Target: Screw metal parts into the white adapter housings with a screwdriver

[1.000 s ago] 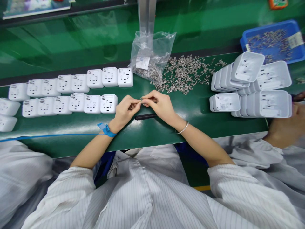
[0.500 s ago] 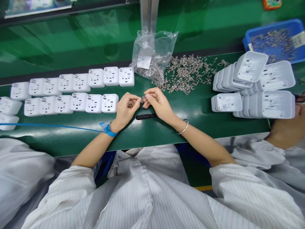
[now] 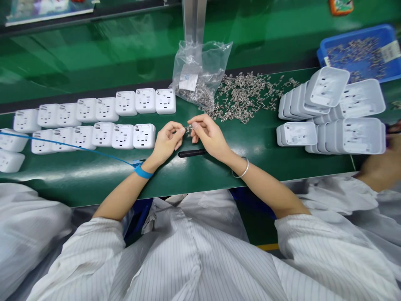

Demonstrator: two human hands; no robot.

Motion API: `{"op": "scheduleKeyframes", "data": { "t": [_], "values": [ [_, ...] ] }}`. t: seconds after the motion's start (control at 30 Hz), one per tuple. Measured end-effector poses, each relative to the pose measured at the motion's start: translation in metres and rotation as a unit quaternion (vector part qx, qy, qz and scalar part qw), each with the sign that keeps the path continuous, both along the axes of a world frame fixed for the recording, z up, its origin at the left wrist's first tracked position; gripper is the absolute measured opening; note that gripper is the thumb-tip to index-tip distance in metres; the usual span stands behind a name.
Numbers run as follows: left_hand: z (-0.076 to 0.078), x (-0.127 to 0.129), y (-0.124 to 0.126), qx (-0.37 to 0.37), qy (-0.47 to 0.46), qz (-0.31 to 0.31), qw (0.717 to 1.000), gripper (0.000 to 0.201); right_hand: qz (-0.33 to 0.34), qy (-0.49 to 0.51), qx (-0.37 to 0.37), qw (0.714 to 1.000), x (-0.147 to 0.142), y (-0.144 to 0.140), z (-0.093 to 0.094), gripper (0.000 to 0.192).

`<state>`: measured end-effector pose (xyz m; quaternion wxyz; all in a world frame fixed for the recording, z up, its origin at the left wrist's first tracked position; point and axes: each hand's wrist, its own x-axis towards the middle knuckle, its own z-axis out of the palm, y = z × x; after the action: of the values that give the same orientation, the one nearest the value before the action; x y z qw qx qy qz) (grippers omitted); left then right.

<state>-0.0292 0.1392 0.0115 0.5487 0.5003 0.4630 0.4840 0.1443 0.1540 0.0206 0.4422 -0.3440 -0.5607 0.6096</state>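
Observation:
Above the green table my left hand [image 3: 167, 143] and my right hand [image 3: 210, 136] meet fingertip to fingertip. Between them are small shiny metal clips [image 3: 188, 130], partly hidden by the fingers. Thumb and forefinger of the left hand are pinched at the left side of the clips, its other fingers curled in. My right hand is closed with its thumb against the forefinger at the right side of the same pieces. Just below the hands lies a black-handled tool [image 3: 190, 153], one end hidden under the right hand. A blue strap [image 3: 143, 171] circles the left wrist.
White socket housings [image 3: 144, 136] stand in two rows at left. Loose metal clips [image 3: 242, 98] are heaped beside a clear plastic bag [image 3: 200, 79]. Stacked white shells [image 3: 363, 136] and a blue bin [image 3: 388, 37] are at right. A co-worker's arm [image 3: 380, 165] reaches in there.
My left hand has turned, and metal pieces seen earlier in its curled fingers are now hidden. The blue cord has swung up at its left end. My right hand has barely moved.

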Motion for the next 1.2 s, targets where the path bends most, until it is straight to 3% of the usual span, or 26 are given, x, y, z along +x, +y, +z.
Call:
{"op": "scheduleKeyframes", "data": {
  "t": [0.17,0.27,0.43,0.67,0.8,0.9,1.07,1.2],
  "values": [
    [-0.001,0.001,-0.001,-0.002,0.010,0.008,1.000,0.049,0.052,0.071,-0.148,0.985,-0.001,0.010,-0.005,0.025],
    [-0.001,0.000,-0.001,-0.009,0.002,0.002,1.000,0.050,0.083,0.094,-0.175,0.976,-0.002,0.011,-0.006,0.034],
    [-0.003,-0.002,0.002,-0.021,-0.007,-0.006,1.000,0.050,0.073,0.035,-0.099,0.992,0.001,0.008,-0.001,0.047],
    [-0.010,-0.006,0.004,-0.028,-0.020,-0.008,0.999,0.044,0.005,-0.123,0.057,0.991,0.008,0.006,0.004,0.017],
    [-0.010,-0.007,0.005,-0.037,-0.022,-0.013,0.999,0.042,0.002,-0.174,0.126,0.977,0.011,0.008,0.003,0.012],
    [-0.010,-0.008,0.005,-0.039,-0.022,-0.021,0.999,0.041,0.011,-0.154,0.114,0.981,0.010,0.009,0.002,0.013],
    [-0.010,-0.009,0.005,-0.033,-0.007,-0.038,0.999,0.041,0.029,-0.093,0.005,0.995,0.005,0.006,-0.001,0.024],
    [-0.008,-0.008,0.003,-0.024,0.002,-0.037,0.999,0.044,0.002,-0.083,0.048,0.995,0.001,0.003,-0.006,0.027]
  ]
}}
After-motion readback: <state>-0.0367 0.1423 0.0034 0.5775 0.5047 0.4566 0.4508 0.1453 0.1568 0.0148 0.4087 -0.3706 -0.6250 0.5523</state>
